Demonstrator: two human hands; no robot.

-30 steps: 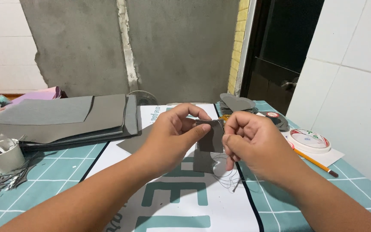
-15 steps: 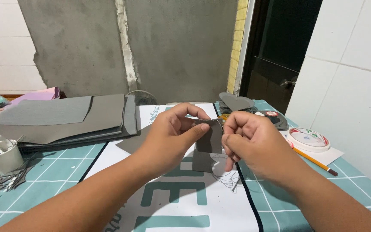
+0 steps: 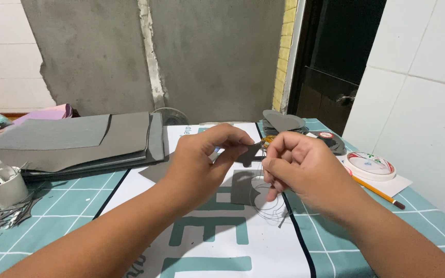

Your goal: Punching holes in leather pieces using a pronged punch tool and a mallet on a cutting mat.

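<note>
A single head-worn camera looks forward and slightly down from the person's own position, close over the left hand (image 3: 202, 159) and right hand (image 3: 300, 172) above the tiled table (image 3: 68, 206), facing the bare grey wall (image 3: 207, 51) behind.

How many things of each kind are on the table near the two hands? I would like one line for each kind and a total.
Stack of grey sheets: 1
Pile of grey cut shapes: 1
White cup: 1
Pencil: 1
Round flat spool: 1
Small grey piece, pinched between left hand and right hand: 1
Total: 6
</note>
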